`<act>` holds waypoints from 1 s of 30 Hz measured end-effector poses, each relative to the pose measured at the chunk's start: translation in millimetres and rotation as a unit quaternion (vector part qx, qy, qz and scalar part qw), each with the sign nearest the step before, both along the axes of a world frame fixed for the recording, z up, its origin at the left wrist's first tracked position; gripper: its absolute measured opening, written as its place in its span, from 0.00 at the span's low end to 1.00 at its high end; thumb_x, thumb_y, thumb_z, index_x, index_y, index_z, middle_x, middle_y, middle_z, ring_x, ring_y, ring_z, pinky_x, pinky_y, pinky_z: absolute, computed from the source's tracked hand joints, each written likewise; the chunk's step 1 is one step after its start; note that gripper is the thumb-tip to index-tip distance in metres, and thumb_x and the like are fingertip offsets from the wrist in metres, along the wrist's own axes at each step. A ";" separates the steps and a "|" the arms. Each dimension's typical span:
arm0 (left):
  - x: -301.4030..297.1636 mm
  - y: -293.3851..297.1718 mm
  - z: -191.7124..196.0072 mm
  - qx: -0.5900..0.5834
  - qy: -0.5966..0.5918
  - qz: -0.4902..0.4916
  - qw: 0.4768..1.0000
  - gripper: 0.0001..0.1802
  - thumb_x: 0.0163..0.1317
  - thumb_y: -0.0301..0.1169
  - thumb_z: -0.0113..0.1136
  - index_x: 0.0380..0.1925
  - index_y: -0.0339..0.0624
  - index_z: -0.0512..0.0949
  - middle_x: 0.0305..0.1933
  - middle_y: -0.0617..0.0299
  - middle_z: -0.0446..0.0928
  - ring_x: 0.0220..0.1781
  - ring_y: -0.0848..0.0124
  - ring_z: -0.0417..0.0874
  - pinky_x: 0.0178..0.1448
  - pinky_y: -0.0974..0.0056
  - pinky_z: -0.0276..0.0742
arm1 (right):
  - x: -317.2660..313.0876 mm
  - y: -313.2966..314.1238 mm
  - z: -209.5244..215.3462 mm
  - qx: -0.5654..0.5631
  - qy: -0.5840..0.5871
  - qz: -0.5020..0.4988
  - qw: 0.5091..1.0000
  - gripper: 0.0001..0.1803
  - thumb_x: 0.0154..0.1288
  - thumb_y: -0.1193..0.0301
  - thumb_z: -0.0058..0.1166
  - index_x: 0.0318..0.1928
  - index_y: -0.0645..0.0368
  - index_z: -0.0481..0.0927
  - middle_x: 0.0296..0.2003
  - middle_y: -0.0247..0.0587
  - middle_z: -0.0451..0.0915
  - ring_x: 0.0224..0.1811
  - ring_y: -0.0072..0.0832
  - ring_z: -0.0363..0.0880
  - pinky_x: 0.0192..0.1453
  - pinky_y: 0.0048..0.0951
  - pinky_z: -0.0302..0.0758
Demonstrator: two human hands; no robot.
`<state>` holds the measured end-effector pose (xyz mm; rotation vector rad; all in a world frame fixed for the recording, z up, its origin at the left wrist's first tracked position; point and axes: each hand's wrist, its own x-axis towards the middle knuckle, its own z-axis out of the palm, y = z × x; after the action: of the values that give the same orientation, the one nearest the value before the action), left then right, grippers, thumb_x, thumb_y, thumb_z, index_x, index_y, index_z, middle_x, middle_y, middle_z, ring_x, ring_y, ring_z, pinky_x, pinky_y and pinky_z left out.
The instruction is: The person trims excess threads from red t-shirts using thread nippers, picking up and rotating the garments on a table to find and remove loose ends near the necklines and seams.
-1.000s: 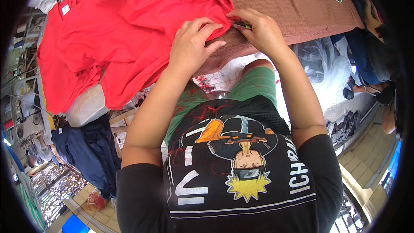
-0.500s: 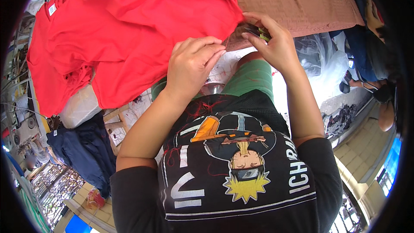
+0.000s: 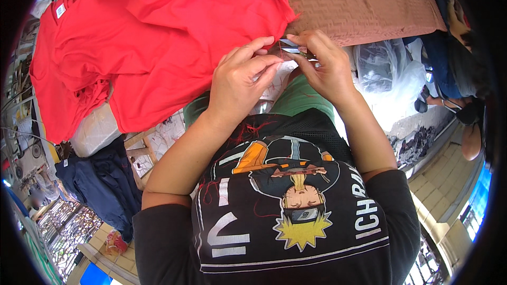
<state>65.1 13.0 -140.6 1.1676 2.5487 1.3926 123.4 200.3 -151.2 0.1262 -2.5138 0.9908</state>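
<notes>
L hand [image 3: 244,76] pinches edge of red cloth [image 3: 158,31]; R hand [image 3: 325,66], at 3 o'clock, grips small metal snips [image 3: 290,46], red thread between.

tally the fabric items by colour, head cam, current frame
Red: 1, the red garment, its edge pinched by the left hand
Brown: 1, the brown cloth beyond the right hand, which holds a small metal tool
Dark blue: 1, the dark blue garment at lower left
Total: 3
</notes>
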 end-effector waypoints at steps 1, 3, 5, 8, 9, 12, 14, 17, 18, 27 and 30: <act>-0.1 0.1 -0.6 0.002 -0.006 -0.001 1.000 0.09 0.52 0.21 0.67 0.35 0.39 0.85 0.51 0.54 0.80 0.45 0.67 0.83 0.48 0.65 0.80 | -1.8 -0.9 -2.2 0.003 0.008 0.001 1.000 0.11 0.55 0.72 0.63 0.41 0.56 0.81 0.33 0.38 0.78 0.32 0.38 0.80 0.33 0.34 0.76; 0.1 -0.1 -1.3 0.000 -0.007 -0.002 1.000 0.09 0.53 0.21 0.66 0.35 0.39 0.85 0.52 0.54 0.80 0.44 0.67 0.83 0.47 0.65 0.80 | -4.2 -1.8 -2.6 0.008 0.017 0.001 1.000 0.10 0.56 0.72 0.63 0.40 0.56 0.81 0.32 0.38 0.78 0.32 0.39 0.80 0.33 0.35 0.75; 0.5 0.1 -0.9 0.002 -0.018 0.005 1.000 0.08 0.53 0.22 0.67 0.35 0.40 0.85 0.53 0.55 0.79 0.46 0.67 0.82 0.47 0.65 0.80 | -6.2 -2.6 -2.0 0.010 0.019 0.001 1.000 0.10 0.56 0.72 0.62 0.40 0.56 0.81 0.31 0.39 0.77 0.31 0.39 0.79 0.33 0.35 0.75; 1.5 -1.7 6.5 -0.009 -0.017 -0.012 1.000 0.08 0.53 0.24 0.68 0.34 0.42 0.86 0.54 0.56 0.78 0.52 0.65 0.78 0.54 0.62 0.75 | -6.3 -5.1 2.6 0.017 0.018 0.001 1.000 0.09 0.57 0.72 0.62 0.40 0.57 0.81 0.31 0.39 0.78 0.32 0.41 0.79 0.33 0.36 0.75; -1.8 -6.7 14.9 -0.025 0.006 -0.043 0.999 0.07 0.53 0.26 0.68 0.34 0.43 0.86 0.55 0.56 0.78 0.55 0.64 0.76 0.58 0.60 0.72 | -6.4 -4.1 3.7 0.011 0.021 -0.002 1.000 0.09 0.57 0.72 0.62 0.40 0.57 0.81 0.31 0.39 0.78 0.31 0.40 0.79 0.33 0.35 0.75; -21.0 -21.7 63.0 -0.022 0.030 -0.168 0.985 0.10 0.57 0.41 0.64 0.32 0.50 0.88 0.58 0.63 0.76 0.64 0.57 0.68 0.69 0.54 0.55 | -7.6 7.9 6.5 -0.010 0.030 -0.034 0.999 0.10 0.58 0.73 0.62 0.41 0.58 0.81 0.32 0.40 0.78 0.31 0.37 0.78 0.33 0.32 0.75; -34.4 -33.4 100.9 -0.028 0.065 -0.175 0.982 0.27 0.70 0.48 0.43 0.31 0.45 0.88 0.60 0.52 0.75 0.67 0.55 0.64 0.72 0.51 0.50 | -8.7 19.9 17.0 -0.026 0.042 -0.078 0.996 0.11 0.58 0.74 0.62 0.42 0.58 0.81 0.32 0.40 0.78 0.31 0.34 0.78 0.33 0.30 0.74; -33.7 -45.3 127.9 0.025 0.058 -0.119 0.991 0.29 0.71 0.47 0.41 0.28 0.39 0.86 0.59 0.49 0.75 0.67 0.55 0.66 0.72 0.50 0.53 | -11.8 34.3 23.4 -0.089 0.023 -0.143 0.985 0.14 0.57 0.74 0.64 0.45 0.59 0.81 0.33 0.40 0.79 0.33 0.26 0.76 0.37 0.26 0.74; -35.8 -49.4 132.5 0.035 0.060 -0.116 0.991 0.25 0.70 0.44 0.44 0.29 0.38 0.85 0.58 0.49 0.75 0.66 0.56 0.68 0.72 0.51 0.54 | -12.0 37.2 27.0 -0.099 0.026 -0.159 0.982 0.14 0.58 0.74 0.64 0.46 0.59 0.81 0.35 0.38 0.79 0.33 0.23 0.76 0.39 0.25 0.74; -49.9 0.0 25.6 0.026 -0.037 -0.073 0.996 0.19 0.57 0.29 0.66 0.49 0.40 0.77 0.55 0.58 0.76 0.56 0.67 0.77 0.61 0.62 0.71 | -30.0 35.1 14.8 -0.026 -0.061 -0.062 0.996 0.22 0.56 0.70 0.64 0.53 0.51 0.80 0.43 0.41 0.78 0.42 0.35 0.79 0.45 0.32 0.75; -56.0 22.3 0.9 0.033 -0.046 -0.076 0.996 0.24 0.55 0.30 0.68 0.53 0.41 0.75 0.54 0.57 0.75 0.54 0.64 0.78 0.59 0.61 0.74 | -46.2 24.9 8.4 0.019 -0.043 -0.030 0.998 0.20 0.56 0.73 0.62 0.52 0.55 0.80 0.45 0.44 0.77 0.45 0.41 0.79 0.49 0.31 0.74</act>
<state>9.1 35.3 -139.7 1.2471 2.3167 1.4686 77.2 225.3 -142.9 0.0208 -2.5988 0.9431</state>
